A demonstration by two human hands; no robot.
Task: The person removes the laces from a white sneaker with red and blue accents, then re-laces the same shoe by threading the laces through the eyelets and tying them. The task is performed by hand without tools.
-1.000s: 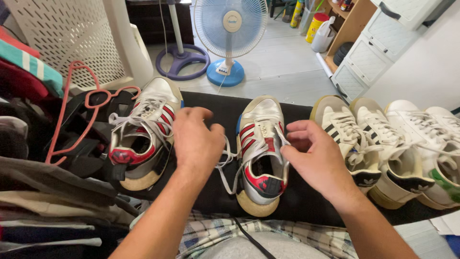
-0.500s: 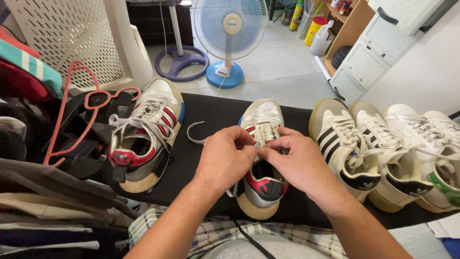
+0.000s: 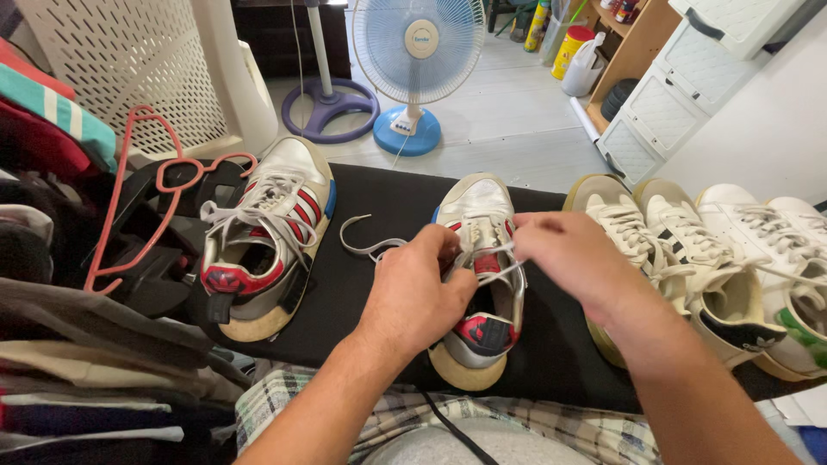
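A white sneaker with red and grey stripes stands on a black surface, toe pointing away from me. My left hand rests against its left side and pinches its grey lace, which loops out to the left. My right hand is over the shoe's tongue, pulling the other lace end tight across the eyelets. The matching sneaker sits to the left with its laces loose.
A pair of cream sneakers with black stripes and white sneakers line up on the right. Pink hangers and piled clothes lie at left. A blue fan, a white perforated chair and drawers stand beyond.
Both hands came together over the middle sneaker from its two sides. The lace loop at the left has stayed out while the right hand draws its end sideways.
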